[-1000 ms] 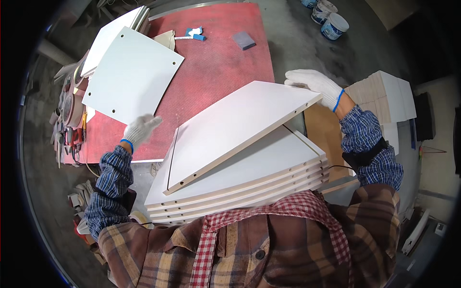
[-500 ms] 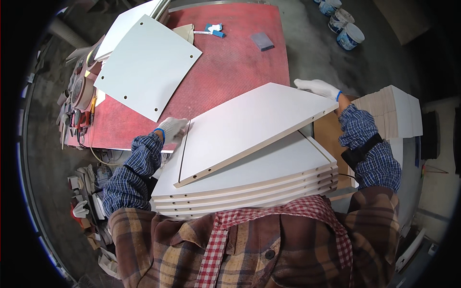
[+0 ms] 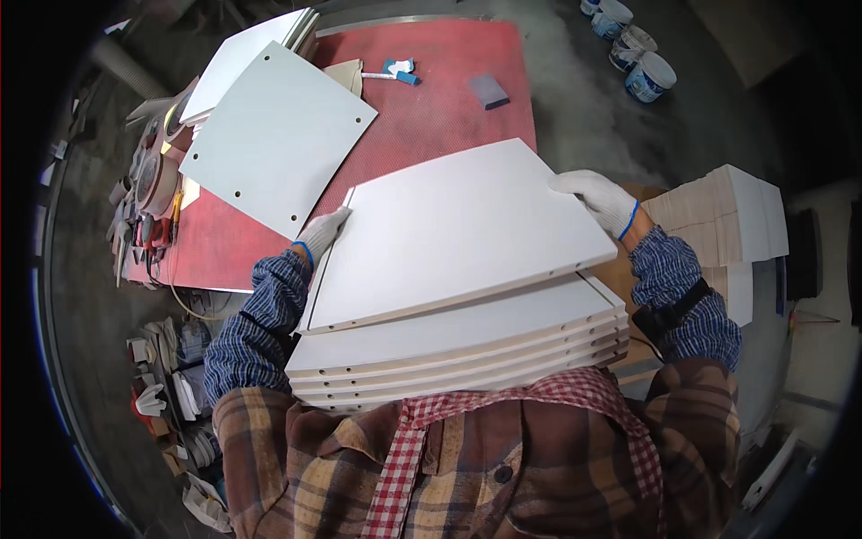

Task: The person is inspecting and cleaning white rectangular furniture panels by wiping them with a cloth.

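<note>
Between my two gloved hands is a white board (image 3: 458,234) with a groove along its left side and small holes in its near edge. My left hand (image 3: 323,235) grips the board's left edge. At the right edge, my right hand (image 3: 600,199) is closed around the far corner, its fingertips partly out of sight. Directly beneath lies a stack of similar white boards (image 3: 458,368), their near edges drilled with holes. The held board lies at a slight angle over the stack; whether it touches the top one I cannot tell.
A red mat-covered table (image 3: 431,99) stands beyond, bearing a pale panel with holes (image 3: 278,135), more white panels (image 3: 242,67), a grey block (image 3: 488,92) and a blue-headed brush (image 3: 395,74). Tape rolls (image 3: 156,184) line its left side. Buckets (image 3: 650,77) and stacked boards (image 3: 709,216) are to the right.
The held board has turned and levelled out, coming closer to the stack's alignment. My left hand has risen slightly in view; my right hand has moved a little nearer to me.
</note>
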Demonstrator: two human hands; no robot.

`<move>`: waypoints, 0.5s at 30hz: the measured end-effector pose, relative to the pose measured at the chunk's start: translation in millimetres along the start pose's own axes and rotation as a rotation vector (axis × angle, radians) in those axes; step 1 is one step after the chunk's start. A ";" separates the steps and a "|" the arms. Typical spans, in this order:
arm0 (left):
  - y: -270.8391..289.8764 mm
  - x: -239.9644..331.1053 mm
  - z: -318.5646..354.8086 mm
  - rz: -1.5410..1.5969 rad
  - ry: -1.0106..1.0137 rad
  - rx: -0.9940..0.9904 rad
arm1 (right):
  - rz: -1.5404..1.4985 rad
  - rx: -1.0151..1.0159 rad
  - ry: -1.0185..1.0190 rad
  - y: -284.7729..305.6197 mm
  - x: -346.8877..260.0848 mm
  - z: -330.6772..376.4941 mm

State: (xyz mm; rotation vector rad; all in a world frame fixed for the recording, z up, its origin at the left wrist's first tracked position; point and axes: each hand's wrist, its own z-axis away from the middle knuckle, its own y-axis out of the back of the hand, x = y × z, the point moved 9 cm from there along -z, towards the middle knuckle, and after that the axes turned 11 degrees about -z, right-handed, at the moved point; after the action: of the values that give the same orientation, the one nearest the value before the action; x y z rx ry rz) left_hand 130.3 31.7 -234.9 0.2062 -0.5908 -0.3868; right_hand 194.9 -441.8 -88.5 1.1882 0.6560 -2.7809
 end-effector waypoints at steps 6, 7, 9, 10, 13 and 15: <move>69.5 108.8 18.5 -0.347 -0.640 0.104 | -0.124 -0.041 0.095 11.6 -0.4 11.1; 68.7 133.7 18.7 -0.350 -0.652 0.100 | -0.171 -0.034 0.091 11.5 1.0 16.1; 72.5 195.7 36.9 -0.055 -0.498 0.111 | -0.238 -0.027 0.147 21.2 -1.9 20.4; 76.3 222.1 52.2 -0.065 -0.516 0.110 | -0.305 -0.046 0.182 23.4 -4.9 22.3; 102.8 264.9 91.2 -0.240 -0.527 0.220 | -0.342 -0.056 0.248 11.4 -15.2 16.9; 97.6 295.0 105.3 -0.286 -0.561 0.204 | -0.383 -0.038 0.271 16.3 -13.4 15.0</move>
State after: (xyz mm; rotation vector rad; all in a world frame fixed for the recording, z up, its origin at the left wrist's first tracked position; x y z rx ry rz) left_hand 322.9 -9.3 27.4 0.3854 -1.1616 -0.6704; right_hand 197.5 -464.2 -75.8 1.6002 1.0557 -2.9050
